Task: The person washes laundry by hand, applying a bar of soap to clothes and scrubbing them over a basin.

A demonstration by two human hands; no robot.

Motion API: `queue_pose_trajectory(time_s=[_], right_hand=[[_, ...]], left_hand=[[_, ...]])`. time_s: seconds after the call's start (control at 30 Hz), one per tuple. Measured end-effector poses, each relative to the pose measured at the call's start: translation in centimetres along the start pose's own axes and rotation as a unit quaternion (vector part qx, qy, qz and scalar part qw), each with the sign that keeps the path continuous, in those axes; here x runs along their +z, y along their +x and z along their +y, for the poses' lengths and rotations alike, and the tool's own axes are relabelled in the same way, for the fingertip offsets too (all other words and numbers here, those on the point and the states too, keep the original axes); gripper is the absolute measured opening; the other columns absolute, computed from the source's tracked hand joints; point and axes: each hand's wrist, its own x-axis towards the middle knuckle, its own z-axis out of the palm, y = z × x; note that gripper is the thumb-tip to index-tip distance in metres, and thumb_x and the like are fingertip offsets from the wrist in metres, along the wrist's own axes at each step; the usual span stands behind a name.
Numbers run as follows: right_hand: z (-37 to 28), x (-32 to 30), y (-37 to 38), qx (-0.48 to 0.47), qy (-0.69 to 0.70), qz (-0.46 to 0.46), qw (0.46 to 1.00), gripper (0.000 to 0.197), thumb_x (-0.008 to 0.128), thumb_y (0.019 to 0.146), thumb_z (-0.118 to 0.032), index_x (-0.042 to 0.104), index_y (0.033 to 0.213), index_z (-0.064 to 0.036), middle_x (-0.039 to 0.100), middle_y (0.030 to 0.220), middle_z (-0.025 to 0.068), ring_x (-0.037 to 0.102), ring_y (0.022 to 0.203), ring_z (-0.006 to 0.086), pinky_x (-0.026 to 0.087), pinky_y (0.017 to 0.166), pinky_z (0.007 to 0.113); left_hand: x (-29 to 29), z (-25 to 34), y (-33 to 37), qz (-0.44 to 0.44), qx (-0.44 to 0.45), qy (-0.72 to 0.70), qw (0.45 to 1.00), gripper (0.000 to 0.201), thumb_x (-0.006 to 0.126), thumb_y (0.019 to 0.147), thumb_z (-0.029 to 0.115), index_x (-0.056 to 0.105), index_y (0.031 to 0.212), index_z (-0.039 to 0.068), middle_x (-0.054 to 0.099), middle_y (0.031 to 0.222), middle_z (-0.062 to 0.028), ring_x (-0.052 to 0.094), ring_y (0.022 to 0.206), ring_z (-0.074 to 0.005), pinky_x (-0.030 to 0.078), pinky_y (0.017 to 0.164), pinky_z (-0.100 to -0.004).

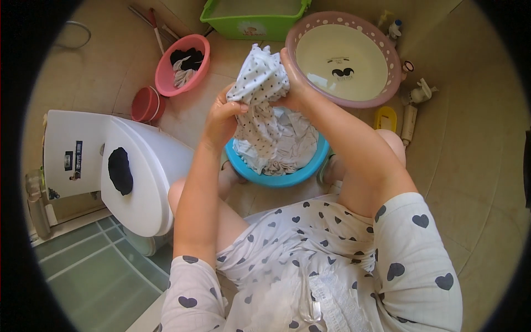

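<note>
Both my hands hold up a wet white garment (259, 83) with small dark dots, its lower end hanging into a blue basin (281, 181). My left hand (224, 113) grips its left side, thumb laid across the front of the cloth. On the right side, my right hand (294, 88) is closed on the fabric, its fingers partly hidden behind it. White and pale laundry (298, 141) lies bunched in the basin, which stands on the floor between my feet. What kind of garment it is, I cannot tell.
Beyond my right hand stands a pink basin (392, 41) of water, beside a green tub (251, 26). A smaller pink basin (203, 66) with dark and white clothes and a red bucket (145, 105) are at far left. The white toilet (146, 188) has a black cloth (120, 171) on its lid.
</note>
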Motion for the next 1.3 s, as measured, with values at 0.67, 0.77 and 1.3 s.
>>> queue_pose_trajectory(time_s=[0.67, 0.77, 1.3], right_hand=[[5.9, 4.6, 1.2, -0.364, -0.289, 0.21, 0.86, 0.024, 0.061, 0.067, -0.02, 0.059, 0.085, -0.0047, 0.057, 0.087, 0.0185, 0.054, 0.083, 0.0348, 0.043, 0.073, 0.041], [3.4, -0.2, 4.2, -0.214, -0.278, 0.371, 0.86, 0.014, 0.063, 0.067, -0.015, 0.063, 0.073, -0.002, 0.062, 0.082, 0.019, 0.06, 0.079, 0.0254, 0.047, 0.069, 0.033], [8.5, 10.1, 0.6, -0.373, -0.404, 0.252, 0.797, 0.027, 0.06, 0.073, -0.03, 0.06, 0.081, -0.0038, 0.056, 0.088, 0.0204, 0.049, 0.092, 0.0347, 0.038, 0.081, 0.046]], left_hand=[[-1.8, -7.9, 1.8, 0.144, -0.195, -0.252, 0.937, 0.028, 0.039, 0.089, 0.035, 0.052, 0.101, 0.013, 0.055, 0.096, -0.0026, 0.052, 0.093, -0.0171, 0.042, 0.087, -0.0354], [2.1, -6.4, 3.0, 0.196, -0.209, -0.211, 0.935, 0.039, 0.04, 0.087, 0.044, 0.052, 0.105, 0.011, 0.058, 0.1, -0.0052, 0.056, 0.09, -0.0187, 0.045, 0.084, -0.0375], [-6.2, -6.3, 1.4, 0.048, -0.114, -0.303, 0.945, 0.038, 0.031, 0.088, 0.042, 0.05, 0.106, 0.014, 0.052, 0.111, -0.0085, 0.052, 0.1, -0.0239, 0.044, 0.082, -0.0412]])
